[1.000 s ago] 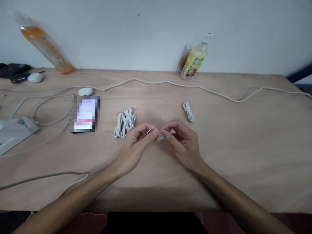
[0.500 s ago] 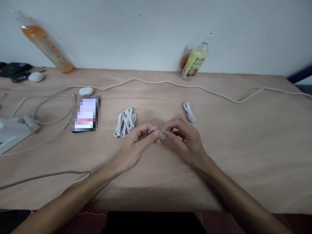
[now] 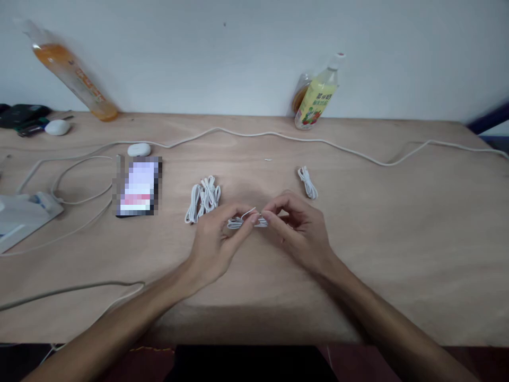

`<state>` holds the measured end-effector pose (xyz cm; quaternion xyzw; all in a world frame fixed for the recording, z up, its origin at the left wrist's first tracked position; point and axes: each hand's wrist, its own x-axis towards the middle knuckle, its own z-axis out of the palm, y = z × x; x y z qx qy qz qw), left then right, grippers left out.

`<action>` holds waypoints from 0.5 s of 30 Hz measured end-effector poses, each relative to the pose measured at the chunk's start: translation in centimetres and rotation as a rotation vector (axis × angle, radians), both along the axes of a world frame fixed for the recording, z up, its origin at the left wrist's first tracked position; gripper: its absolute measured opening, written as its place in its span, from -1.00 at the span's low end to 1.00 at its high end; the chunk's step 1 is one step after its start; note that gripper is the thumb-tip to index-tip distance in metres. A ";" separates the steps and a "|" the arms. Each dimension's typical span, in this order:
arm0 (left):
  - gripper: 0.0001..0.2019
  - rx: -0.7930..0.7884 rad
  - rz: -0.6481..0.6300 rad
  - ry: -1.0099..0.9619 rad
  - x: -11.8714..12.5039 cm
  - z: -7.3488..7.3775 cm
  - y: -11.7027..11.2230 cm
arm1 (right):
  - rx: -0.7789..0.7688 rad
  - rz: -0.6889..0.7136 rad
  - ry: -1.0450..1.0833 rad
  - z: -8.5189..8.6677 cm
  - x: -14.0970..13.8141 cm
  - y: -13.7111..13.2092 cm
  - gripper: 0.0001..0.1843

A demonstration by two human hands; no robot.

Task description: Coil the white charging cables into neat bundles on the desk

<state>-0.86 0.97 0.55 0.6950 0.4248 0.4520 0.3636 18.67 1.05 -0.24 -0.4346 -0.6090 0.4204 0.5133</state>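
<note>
L hand (image 3: 212, 241) & R hand (image 3: 302, 229): fingers pinching thin wht strand (image 3: 247, 213) by wht cable bundle (image 3: 234, 224). Counter (image 3: 397, 228), addl.: tied wht cables (image 3: 210, 194) nr L, single coil (image 3: 307, 183) nr R.

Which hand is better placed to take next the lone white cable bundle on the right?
Probably the right hand: the lone white cable bundle lies just beyond it, while the left hand is farther away. Both are busy at another bundle.

The scene is seen in a single view from the wearer's head, angled forward and down over the nearby counter (image 3: 397, 239), with the wall (image 3: 178, 58) behind also included
</note>
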 end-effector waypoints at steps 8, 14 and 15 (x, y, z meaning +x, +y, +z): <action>-0.91 0.067 0.030 0.052 0.0 0.1 -0.1 | 0.132 -0.073 -0.086 -0.3 -0.4 -0.5 -0.87; -0.88 0.008 0.027 0.064 0.0 0.3 0.0 | 0.405 -0.146 -0.291 -0.6 -0.3 -0.6 -0.85; -0.88 -0.012 0.027 0.063 0.0 0.3 0.0 | 0.424 -0.152 -0.310 -0.6 -0.3 -0.6 -0.85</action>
